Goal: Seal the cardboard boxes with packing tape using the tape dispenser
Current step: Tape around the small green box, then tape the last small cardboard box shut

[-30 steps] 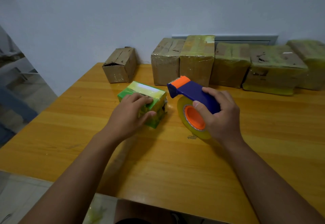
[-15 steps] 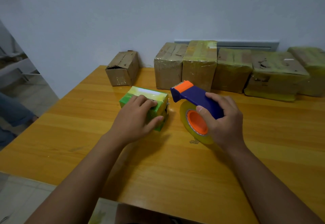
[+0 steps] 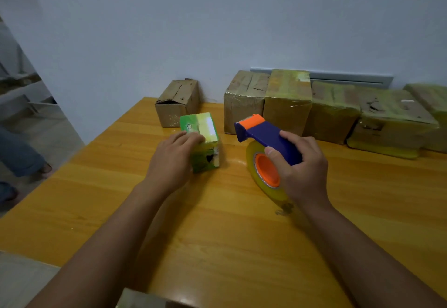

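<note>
Your left hand (image 3: 173, 160) rests flat-fingered on the green box (image 3: 202, 143) at mid-table. Just to its right, your right hand (image 3: 302, 165) grips the tape dispenser (image 3: 263, 136), tape roll (image 3: 262, 174) touching the table (image 3: 217, 223).

Dim, soft, even light; faint shadows; edges bowed, slightly blurred.

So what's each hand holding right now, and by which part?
The right hand grips the tape dispenser by its blue handle. The left hand rests on the green box, fingers on its top near edge.
</note>
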